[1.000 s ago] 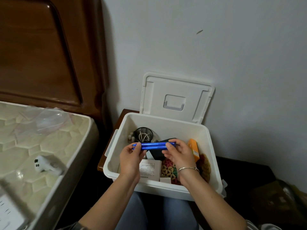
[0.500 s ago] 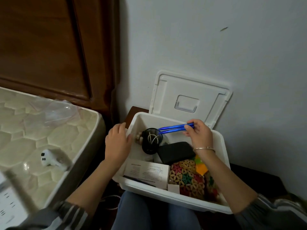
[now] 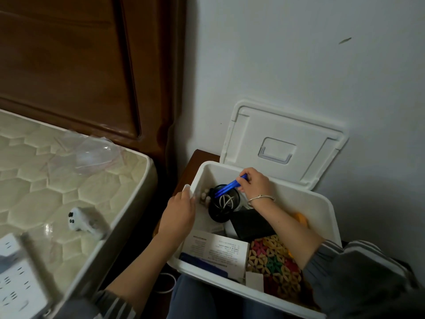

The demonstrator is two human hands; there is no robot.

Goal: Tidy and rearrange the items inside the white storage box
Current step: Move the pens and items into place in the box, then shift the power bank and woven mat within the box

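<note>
Nearest on the left, one power strip and, just beyond it, one white plug lie on the mattress, outside the white storage box. Whether they belong in it cannot be told.

The front of the box looks settled. One white printed carton lies flat along the front wall. One bright woven mat is right beside it, with one small white card at their front edge. Behind these lie one black pouch and one orange item, the latter half hidden by the right forearm. I judge none of them needs moving.

Further back is the step in hand. The right hand pinches the upper end of the blue sticks — two, as far as the blur lets me count. Their lower ends dip into the mouth of the one black cup, which sits in the back left corner with a white cable coiled inside. The left hand grips the box's left rim, probably to steady it.

The tidying seems well along. What is left is to release the sticks into the cup and close up, since the one lid leans open against the wall behind the box. One clear plastic bag lies far back on the mattress.
</note>
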